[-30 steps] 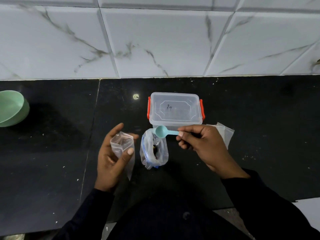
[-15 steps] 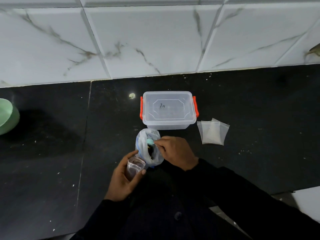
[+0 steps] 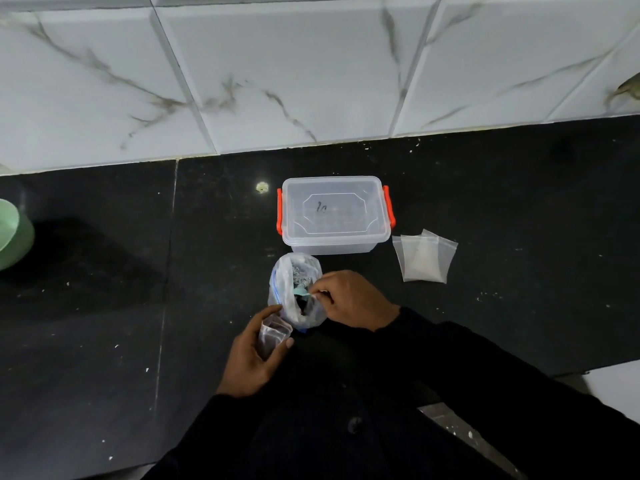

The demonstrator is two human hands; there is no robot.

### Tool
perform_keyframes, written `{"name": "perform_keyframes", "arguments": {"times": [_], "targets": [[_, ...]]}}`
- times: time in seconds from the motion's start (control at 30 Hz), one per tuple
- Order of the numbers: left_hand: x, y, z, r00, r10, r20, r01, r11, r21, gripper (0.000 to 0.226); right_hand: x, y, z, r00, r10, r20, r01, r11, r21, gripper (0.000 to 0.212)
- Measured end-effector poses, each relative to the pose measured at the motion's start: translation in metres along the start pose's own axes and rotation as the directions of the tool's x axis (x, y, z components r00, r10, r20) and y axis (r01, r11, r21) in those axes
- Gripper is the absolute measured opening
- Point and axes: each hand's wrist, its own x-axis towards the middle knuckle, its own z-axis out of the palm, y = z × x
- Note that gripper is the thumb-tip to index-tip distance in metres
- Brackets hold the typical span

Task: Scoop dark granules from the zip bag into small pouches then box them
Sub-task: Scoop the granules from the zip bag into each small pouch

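Note:
The zip bag stands open on the black counter, dark granules showing inside. My right hand pinches the handle of a small teal scoop, whose bowl dips into the bag's mouth. Just left of the bag, my left hand holds a small clear pouch upright with its mouth open. Behind the bag sits a clear lidded box with orange latches. To the box's right, a few empty pouches lie flat.
A green bowl sits at the far left edge. A white marble-tiled wall rises behind the black counter. The counter's front edge runs just under my arms.
The scoop went from above the bag down into its mouth. My left hand brought the pouch lower and closer to the bag. The camera view shifted.

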Motion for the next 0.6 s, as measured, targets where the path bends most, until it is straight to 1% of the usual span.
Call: {"name": "perform_keyframes", "arguments": {"times": [0.1, 0.2, 0.3, 0.37, 0.47, 0.6], "targets": [[0.0, -0.002, 0.0, 1.0, -0.012, -0.008, 0.012, 1.0, -0.015, 0.055, -0.001, 0.002, 0.003, 0.999, -0.01, -0.036, 0.01, 1.0, -0.005, 0.021], [0.0, -0.005, 0.0, 1.0, -0.02, -0.016, 0.02, 1.0, -0.017, 0.056, 0.0, -0.002, 0.01, 0.999, -0.035, -0.004, 0.035, 0.999, -0.024, 0.022], [-0.001, -0.008, 0.001, 0.999, -0.033, -0.02, 0.033, 0.999, -0.012, 0.057, 0.001, -0.004, 0.012, 0.999, -0.032, 0.017, 0.03, 0.997, 0.064, 0.02], [0.0, -0.008, 0.001, 0.999, -0.031, -0.029, 0.031, 0.999, -0.007, 0.057, 0.002, -0.003, 0.011, 0.999, -0.028, 0.038, 0.024, 0.996, 0.09, 0.02], [0.002, -0.006, 0.003, 0.999, -0.024, -0.036, 0.023, 1.0, -0.014, 0.057, -0.001, 0.001, 0.008, 0.996, 0.015, 0.09, -0.026, 0.993, 0.118, 0.018], [0.005, -0.003, 0.004, 0.999, -0.018, -0.029, 0.018, 1.0, -0.023, 0.056, -0.005, 0.005, 0.006, 0.983, 0.148, 0.113, -0.172, 0.955, 0.242, 0.014]]}}
